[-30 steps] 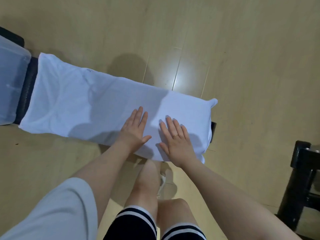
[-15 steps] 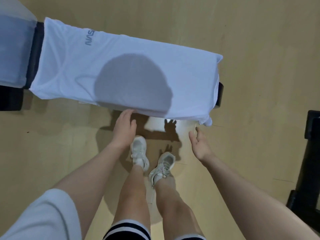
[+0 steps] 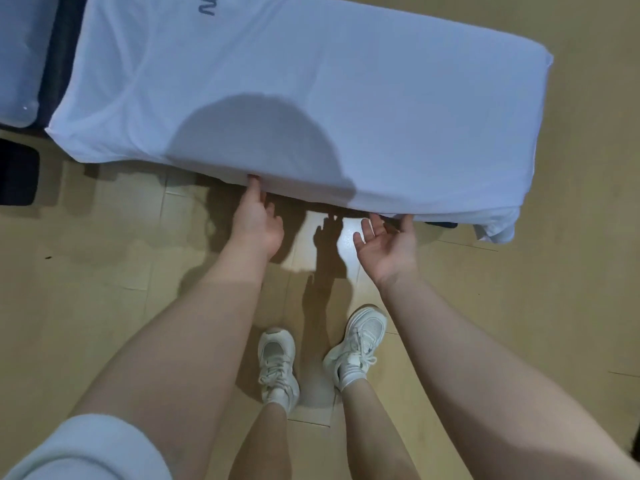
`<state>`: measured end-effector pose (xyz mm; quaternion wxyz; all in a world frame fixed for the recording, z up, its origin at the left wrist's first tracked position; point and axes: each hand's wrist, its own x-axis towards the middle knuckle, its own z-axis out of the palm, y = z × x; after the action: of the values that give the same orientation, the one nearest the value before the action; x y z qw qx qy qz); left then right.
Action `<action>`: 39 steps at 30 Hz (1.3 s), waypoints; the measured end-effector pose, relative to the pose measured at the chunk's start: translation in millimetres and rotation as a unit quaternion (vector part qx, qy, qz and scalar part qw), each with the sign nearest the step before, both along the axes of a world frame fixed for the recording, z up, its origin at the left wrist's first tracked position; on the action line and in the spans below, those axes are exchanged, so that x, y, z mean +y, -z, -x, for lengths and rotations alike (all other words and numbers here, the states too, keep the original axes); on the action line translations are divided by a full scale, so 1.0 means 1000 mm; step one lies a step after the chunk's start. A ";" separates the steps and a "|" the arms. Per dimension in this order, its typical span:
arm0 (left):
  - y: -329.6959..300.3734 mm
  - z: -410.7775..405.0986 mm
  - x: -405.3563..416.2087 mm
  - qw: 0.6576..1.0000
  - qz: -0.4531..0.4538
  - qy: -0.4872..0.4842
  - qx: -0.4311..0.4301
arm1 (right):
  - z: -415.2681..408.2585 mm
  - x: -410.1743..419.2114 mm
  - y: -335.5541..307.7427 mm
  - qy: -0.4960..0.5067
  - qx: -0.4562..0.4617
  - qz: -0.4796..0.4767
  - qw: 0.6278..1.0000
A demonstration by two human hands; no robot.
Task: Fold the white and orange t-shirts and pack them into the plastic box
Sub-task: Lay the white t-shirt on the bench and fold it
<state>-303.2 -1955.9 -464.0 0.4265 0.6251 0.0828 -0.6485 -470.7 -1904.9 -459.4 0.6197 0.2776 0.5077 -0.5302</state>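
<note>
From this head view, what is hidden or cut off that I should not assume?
- Orange t-shirt: nowhere in the head view.
- Plastic box: cut by the left and top edges; contents unreadable.
- Bench: almost wholly covered by the white t-shirt.
- Shirt lettering: cut by the top edge.
- Left hand fingertips: tucked under the shirt's hem.
- Right hand: contact with the hem unclear.

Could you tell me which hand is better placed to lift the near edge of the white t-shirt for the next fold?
Left hand: its fingertips already touch the white t-shirt hem; the right hand is open, palm up.
</note>
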 end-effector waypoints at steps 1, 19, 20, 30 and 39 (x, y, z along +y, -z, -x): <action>0.005 -0.003 -0.001 1.000 0.011 0.003 0.013 | -0.001 0.001 0.003 0.017 -0.005 0.016 1.000; -0.109 -0.023 0.029 0.994 -0.017 -0.047 -0.098 | 0.029 0.037 -0.097 0.051 0.165 -0.125 0.977; -0.122 -0.019 0.021 0.990 -0.014 -0.047 -0.132 | 0.033 0.030 -0.107 0.014 0.218 -0.136 0.966; -0.152 0.017 -0.092 0.949 -0.042 -0.018 -0.311 | 0.075 -0.072 -0.133 -0.271 0.483 -0.143 0.821; -0.102 0.054 -0.095 0.684 0.113 0.457 -0.557 | 0.123 -0.078 -0.101 -0.490 0.600 -0.143 0.616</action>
<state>-357.6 -2051.2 -361.6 0.1120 0.7784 -0.5400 -0.3000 -593.2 -1982.6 -357.9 0.2973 -0.3074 0.8964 -0.1168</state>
